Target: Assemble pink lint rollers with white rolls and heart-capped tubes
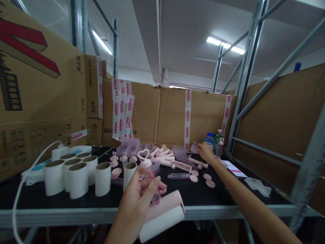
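Observation:
In front of me, my left hand [142,198] is closed around a clear pink tube [155,198] with a pale pink cap and loop [144,157]. Under those fingers, a roll with a pink half-shell [165,205] and a white side [162,224] juts out past the table edge; how it is held is hidden. Farther off, my right hand [206,152] reaches to the back right, fingertips pinched on a translucent lilac plastic piece [194,146]. Below that arm lie pale pink discs [207,177] and another clear tube [179,176].
White rolls with cardboard cores [103,179] stand at the left, beside a white cable [19,193]. Pink handle parts [164,157] are heaped mid-table. Bottles [217,137], a phone-like white slab [235,168] and crumpled plastic [257,186] lie right. Cardboard walls [170,115] and metal posts [247,67] enclose the table.

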The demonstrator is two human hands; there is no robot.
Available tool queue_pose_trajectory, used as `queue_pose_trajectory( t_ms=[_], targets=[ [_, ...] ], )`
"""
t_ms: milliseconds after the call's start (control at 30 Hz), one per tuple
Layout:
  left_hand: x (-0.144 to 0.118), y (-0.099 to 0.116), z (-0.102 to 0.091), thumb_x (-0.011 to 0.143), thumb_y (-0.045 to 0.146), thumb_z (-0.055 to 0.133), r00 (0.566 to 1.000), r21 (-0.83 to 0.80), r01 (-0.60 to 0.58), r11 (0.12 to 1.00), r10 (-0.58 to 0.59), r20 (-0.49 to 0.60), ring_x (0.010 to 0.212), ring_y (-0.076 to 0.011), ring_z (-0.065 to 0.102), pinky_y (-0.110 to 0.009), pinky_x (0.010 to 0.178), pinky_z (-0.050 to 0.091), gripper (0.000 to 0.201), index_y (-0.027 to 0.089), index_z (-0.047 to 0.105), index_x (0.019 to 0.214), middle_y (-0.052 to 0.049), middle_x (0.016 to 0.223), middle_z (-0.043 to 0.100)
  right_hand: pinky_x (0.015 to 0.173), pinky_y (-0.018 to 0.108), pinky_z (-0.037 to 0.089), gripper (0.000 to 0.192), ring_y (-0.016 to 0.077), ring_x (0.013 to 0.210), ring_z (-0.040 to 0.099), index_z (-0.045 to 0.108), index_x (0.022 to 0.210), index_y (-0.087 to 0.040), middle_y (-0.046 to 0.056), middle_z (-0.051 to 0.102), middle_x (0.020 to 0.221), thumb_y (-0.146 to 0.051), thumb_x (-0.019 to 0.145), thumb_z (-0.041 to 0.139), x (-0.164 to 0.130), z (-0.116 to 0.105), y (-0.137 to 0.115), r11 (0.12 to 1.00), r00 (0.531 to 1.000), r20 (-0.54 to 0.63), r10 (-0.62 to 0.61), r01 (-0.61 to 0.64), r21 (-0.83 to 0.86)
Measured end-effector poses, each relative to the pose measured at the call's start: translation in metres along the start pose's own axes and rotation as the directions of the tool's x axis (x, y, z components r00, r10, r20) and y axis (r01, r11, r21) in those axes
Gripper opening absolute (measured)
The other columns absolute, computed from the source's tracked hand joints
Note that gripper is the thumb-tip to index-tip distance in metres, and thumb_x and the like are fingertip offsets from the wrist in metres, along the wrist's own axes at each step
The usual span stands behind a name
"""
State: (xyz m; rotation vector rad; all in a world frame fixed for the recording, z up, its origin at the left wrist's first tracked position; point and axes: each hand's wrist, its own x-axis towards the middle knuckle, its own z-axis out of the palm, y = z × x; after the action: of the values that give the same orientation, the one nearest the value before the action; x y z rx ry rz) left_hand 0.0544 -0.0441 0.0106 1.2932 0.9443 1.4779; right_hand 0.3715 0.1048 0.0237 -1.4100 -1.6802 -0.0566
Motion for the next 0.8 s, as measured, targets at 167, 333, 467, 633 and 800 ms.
queue_pose_trajectory(
  t_ms=[167,333,467,633,800],
  targets=[
    [-0.007,0.012,0.003,0.082,0.049,0.076,0.972,-0.046,-0.167,0.985,0.157,-0.175,0.071,-0.0227,0.077,-0.029,0.064,0.06,0.039,0.022,0.053,0.098,-0.003,0.075,0.078,0.099,0.042,0.051,0.015,0.0231,0.11,0.064,0.069,0.097,-0.018,0.009,0.066,0.12,-0.029,0.1,0.058,0.001,0.002,-0.011,0.978,0.972,0.12,-0.202,0.193,0.085],
    [-0.007,0.021,-0.004,0.08,0.053,0.079,0.931,-0.047,-0.224,0.973,0.2,-0.306,0.079,-0.0243,0.079,-0.032,0.075,0.063,0.042,0.022,0.058,0.098,-0.002,0.081,0.079,0.107,0.036,0.046,0.017,0.0221,0.126,0.059,0.069,0.091,-0.023,0.008,0.06,0.133,-0.023,0.1,0.055,-0.064,0.002,-0.031,0.919,0.867,0.324,-0.378,0.31,0.243],
    [-0.002,0.02,-0.013,0.078,0.056,0.079,0.926,-0.058,-0.232,0.971,0.203,-0.318,0.078,-0.0237,0.079,-0.031,0.072,0.064,0.045,0.023,0.058,0.1,-0.002,0.082,0.079,0.112,0.04,0.042,0.02,0.0239,0.135,0.053,0.071,0.098,-0.025,0.008,0.057,0.14,-0.021,0.103,0.052,-0.101,0.01,-0.038,0.897,0.79,0.446,-0.42,0.287,0.335],
    [-0.003,0.019,-0.015,0.079,0.055,0.079,0.922,-0.048,-0.244,0.969,0.216,-0.32,0.08,-0.0241,0.079,-0.031,0.072,0.064,0.043,0.023,0.057,0.099,-0.001,0.082,0.078,0.115,0.044,0.039,0.021,0.0267,0.138,0.049,0.07,0.117,-0.03,0.007,0.051,0.149,-0.028,0.101,0.057,-0.11,0.016,-0.031,0.917,0.827,0.431,-0.36,0.23,0.326],
    [-0.002,0.018,-0.014,0.078,0.055,0.08,0.914,-0.049,-0.267,0.962,0.237,-0.33,0.078,-0.0247,0.078,-0.034,0.075,0.065,0.043,0.024,0.057,0.098,0.0,0.08,0.077,0.103,0.046,0.05,0.046,0.0281,0.12,0.06,0.052,0.141,-0.027,0.011,0.058,0.137,-0.042,0.098,0.06,-0.134,0.022,-0.037,0.965,0.948,0.273,-0.162,0.095,0.244]
  ],
)
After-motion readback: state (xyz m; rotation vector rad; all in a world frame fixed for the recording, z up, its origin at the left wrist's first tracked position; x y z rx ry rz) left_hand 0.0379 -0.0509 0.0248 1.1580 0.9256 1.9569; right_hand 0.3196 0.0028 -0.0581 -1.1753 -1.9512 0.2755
